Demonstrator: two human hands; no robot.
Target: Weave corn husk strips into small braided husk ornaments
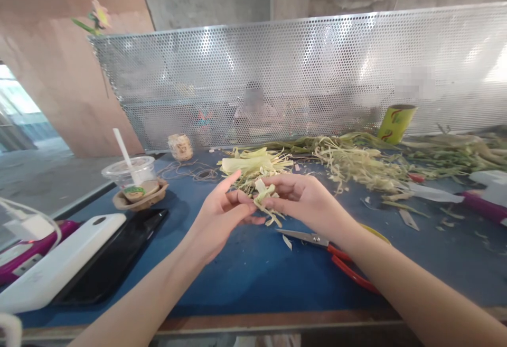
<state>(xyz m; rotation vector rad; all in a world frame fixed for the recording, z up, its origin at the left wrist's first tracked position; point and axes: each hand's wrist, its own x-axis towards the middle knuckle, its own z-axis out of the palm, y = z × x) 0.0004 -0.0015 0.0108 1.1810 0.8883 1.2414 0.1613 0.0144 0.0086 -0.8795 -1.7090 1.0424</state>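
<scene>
Above the blue table (245,273), the left hand (219,217) and the right hand (307,199) are pinching between their fingers a small bundle of pale leaf strips (264,195), at 12 o'clock from the scissors (332,252), probably light, soft and easily torn, so best held near its folded middle.

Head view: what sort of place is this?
Probably a shared handicraft workbench: both hands work a small leaf-strip bundle over a blue table, with red-handled scissors and heaped leaf strips nearby.
</scene>
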